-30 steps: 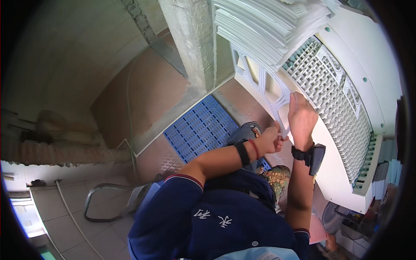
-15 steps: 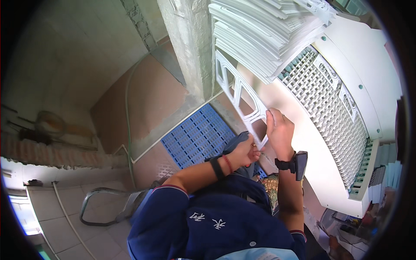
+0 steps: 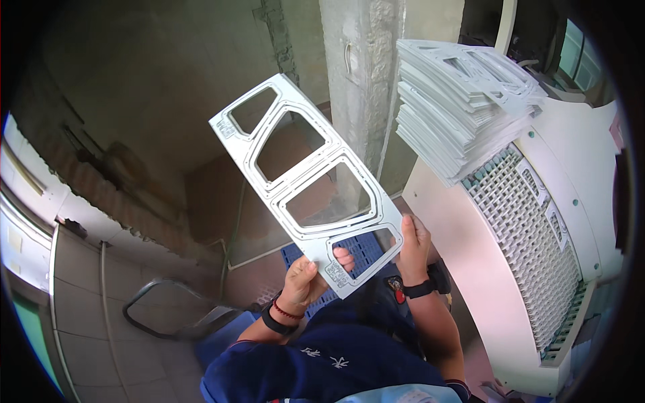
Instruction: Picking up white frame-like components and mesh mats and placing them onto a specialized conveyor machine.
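A long, flat, white-grey panel [image 3: 270, 193] with several window-like cut-outs is held up in front of me, tilted so its far end points up and left. My left hand [image 3: 299, 285] grips its near lower corner, thumb on top, with fingertips showing through the nearest cut-out. On the panel's right edge my right hand [image 3: 414, 254] is closed, thumb on the upper side. Fine grooves and small printed marks cover the panel's face. To the right, a tall stack of similar panels [image 3: 437, 127] sits on the machine.
A white machine [image 3: 457, 248] with a bed of small rollers [image 3: 521, 248] stands at my right. Two pieces with cut-outs lie at the bed's far side. Beyond the panel rises a rough concrete pillar [image 3: 353, 94]. A blue slatted pallet [image 3: 366, 250] lies below; a curved metal frame [image 3: 144, 295] stands left.
The panel has come up and turned from nearly edge-on to face me, swinging left. Both hands still hold it; my left hand has moved left. The view has shifted too.
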Demonstrator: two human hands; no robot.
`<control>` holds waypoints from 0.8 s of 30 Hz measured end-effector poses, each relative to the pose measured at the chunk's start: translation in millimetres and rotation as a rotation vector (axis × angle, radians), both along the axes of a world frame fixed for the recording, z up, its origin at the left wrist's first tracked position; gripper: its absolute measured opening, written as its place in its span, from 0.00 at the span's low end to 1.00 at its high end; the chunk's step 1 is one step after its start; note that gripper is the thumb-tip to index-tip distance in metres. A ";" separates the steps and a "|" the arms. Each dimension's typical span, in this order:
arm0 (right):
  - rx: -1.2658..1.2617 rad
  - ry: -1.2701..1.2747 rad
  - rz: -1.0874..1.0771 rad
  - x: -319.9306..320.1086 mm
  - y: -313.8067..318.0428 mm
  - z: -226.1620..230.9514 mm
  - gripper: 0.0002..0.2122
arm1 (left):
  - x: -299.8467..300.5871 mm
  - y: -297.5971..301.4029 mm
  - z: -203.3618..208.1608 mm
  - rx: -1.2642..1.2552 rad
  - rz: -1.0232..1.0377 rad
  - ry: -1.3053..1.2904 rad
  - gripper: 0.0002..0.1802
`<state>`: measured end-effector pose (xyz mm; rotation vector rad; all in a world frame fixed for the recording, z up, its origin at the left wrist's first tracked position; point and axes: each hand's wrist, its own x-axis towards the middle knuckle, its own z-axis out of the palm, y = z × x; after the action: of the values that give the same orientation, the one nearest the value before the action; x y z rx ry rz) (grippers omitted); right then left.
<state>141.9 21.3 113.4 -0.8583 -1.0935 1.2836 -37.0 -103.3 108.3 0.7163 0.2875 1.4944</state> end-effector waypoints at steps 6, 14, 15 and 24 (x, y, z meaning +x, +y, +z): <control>0.331 -0.131 -0.020 -3.6 -28.1 48.2 0.11 | -7.3 -19.3 28.3 0.173 0.261 0.159 0.27; 0.398 0.060 -0.266 73.0 -43.5 63.8 0.10 | 36.8 22.5 71.0 0.421 -0.023 0.290 0.21; 0.447 0.066 -0.292 75.7 -43.0 68.3 0.09 | 42.1 25.9 70.0 0.427 -0.022 0.286 0.21; 0.775 -0.905 -0.064 53.5 -19.7 70.2 0.07 | 102.1 97.7 -81.0 -0.281 -0.056 -0.348 0.18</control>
<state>195.4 1.7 183.7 -0.8454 -2.0583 0.2725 65.0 -5.6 27.3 0.2322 0.2036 1.4594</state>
